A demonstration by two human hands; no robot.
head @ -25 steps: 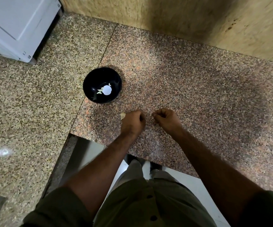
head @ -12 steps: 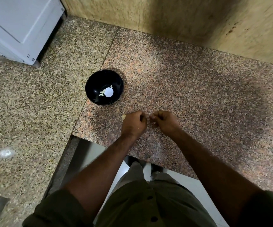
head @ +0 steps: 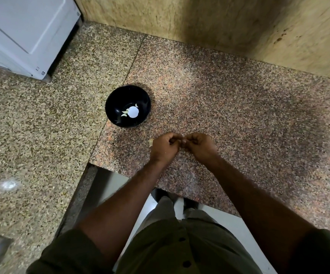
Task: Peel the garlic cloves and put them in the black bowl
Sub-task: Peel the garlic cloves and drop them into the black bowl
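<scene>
Head view, looking down: both hands meet over the speckled granite desk (head: 239, 107), near its front edge. The left hand (head: 163, 148) and the right hand (head: 199, 145) are each curled, fingertips brought together between them, apparently pinching one small item; the item itself is hidden by the fingers, so I cannot confirm it is a garlic clove, though the task suggests so. A pale scrap (head: 151, 142), clove or skin, shows just beside the left hand on the bowl side; which it is cannot be told. The black bowl (head: 118, 103) stands on the desk, near and beyond the left hand, apart from it, upright. Inside lie a few peeled cloves (head: 124, 114) beside a round white patch at the bottom. A white appliance (head: 25, 32) sits well apart at the far left corner. Judgement: peeling is in progress, with some cloves already deposited. A clove is light, firm and small, its papery skin thin and liable to tear; once bare it may be slippery. Best held at the ends with fingertips, the skin worked loose from the root end.
</scene>
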